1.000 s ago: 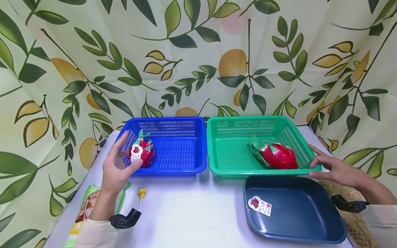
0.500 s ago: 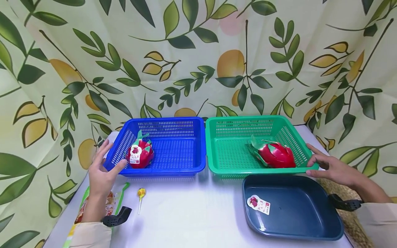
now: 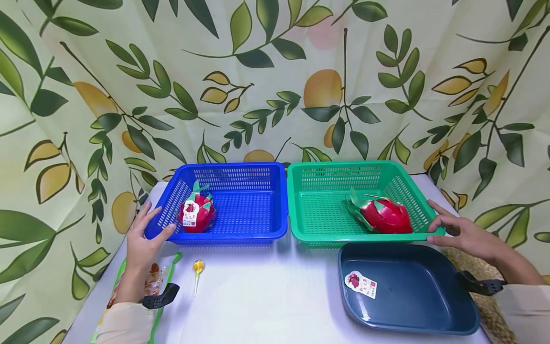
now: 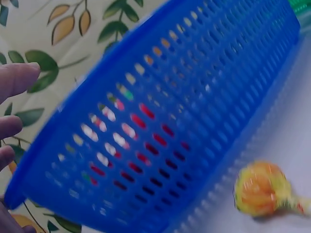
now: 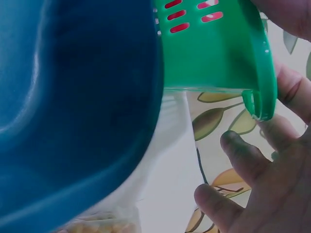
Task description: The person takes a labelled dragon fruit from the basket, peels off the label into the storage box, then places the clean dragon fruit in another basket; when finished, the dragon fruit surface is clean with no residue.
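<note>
A red dragon fruit with green leaf tips and a white label rests at the left in the blue basket. My left hand, thumb and fingers spread, is at that basket's front left corner; whether it touches the rim I cannot tell. Another dragon fruit lies on its side in the green basket. My right hand holds this basket's front right corner, thumb in front and a finger behind the rim. In the right wrist view, the other fingers hang off the rim.
In front of the green basket stands a dark blue basin with a label inside. A yellow lollipop lies at centre left. A green-edged snack bag is partly under my left arm. A leaf-patterned cloth hangs behind.
My left hand has moved left and slightly down, from beside the dragon fruit to the blue basket's corner. The right hand stays at the green basket.
</note>
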Demonstrator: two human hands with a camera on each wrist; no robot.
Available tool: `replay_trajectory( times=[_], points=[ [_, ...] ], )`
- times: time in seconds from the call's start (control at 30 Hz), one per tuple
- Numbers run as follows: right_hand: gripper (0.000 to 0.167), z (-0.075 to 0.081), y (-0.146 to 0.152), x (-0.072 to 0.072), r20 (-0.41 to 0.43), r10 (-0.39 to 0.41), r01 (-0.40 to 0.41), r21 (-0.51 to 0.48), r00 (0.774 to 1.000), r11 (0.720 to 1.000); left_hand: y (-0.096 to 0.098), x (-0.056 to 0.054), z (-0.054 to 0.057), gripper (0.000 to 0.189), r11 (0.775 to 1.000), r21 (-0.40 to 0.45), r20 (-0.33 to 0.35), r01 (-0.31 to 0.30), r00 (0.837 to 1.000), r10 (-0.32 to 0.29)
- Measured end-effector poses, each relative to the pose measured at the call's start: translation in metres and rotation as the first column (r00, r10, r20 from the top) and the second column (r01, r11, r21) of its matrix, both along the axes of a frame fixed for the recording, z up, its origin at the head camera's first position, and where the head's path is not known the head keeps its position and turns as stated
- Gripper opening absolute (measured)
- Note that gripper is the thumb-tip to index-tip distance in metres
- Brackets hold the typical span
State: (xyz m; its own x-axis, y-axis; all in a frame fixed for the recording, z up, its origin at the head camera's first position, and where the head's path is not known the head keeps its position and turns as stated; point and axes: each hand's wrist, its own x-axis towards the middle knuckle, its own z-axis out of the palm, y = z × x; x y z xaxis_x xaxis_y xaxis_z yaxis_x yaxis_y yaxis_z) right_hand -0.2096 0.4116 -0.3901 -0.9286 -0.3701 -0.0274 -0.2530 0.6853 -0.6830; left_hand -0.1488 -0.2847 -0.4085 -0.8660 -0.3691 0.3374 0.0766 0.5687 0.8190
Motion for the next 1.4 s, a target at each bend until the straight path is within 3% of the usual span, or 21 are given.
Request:
replay_trajectory(
  times=[0.23,0.53,0.8,0.9,1.03,1.4],
  points=[
    [0.013,0.013,-0.002,0.001,-0.053,-0.008,0.008,-0.002,0.999,1.0,-0.009,0.0,-0.011,0.064,0.999,-0.036,0.102,0.019,0.995,-0.015],
    [0.02,0.052,-0.031,-0.001,-0.132,0.027,-0.03,-0.018,0.991,0.999,-0.017,-0.003,-0.016,0.072,0.994,-0.096,0.215,0.058,0.976,-0.036],
    [0.027,0.089,-0.079,0.001,-0.2,0.084,-0.096,-0.053,0.976,0.994,-0.018,-0.002,-0.016,0.073,0.983,-0.166,0.233,0.079,0.972,-0.039],
    [0.028,0.1,-0.102,0.002,-0.222,0.143,-0.162,-0.069,0.964,0.984,-0.018,0.001,-0.016,0.075,0.98,-0.177,0.249,0.088,0.968,-0.042],
    [0.027,0.107,-0.13,-0.002,-0.229,0.235,-0.259,-0.08,0.944,0.963,-0.02,0.004,-0.018,0.076,0.977,-0.187,0.252,0.102,0.966,-0.053],
    [0.028,0.113,-0.19,-0.02,-0.206,0.307,-0.334,-0.109,0.929,0.936,-0.021,0.003,-0.018,0.075,0.971,-0.202,0.248,0.126,0.966,-0.074]
  ],
)
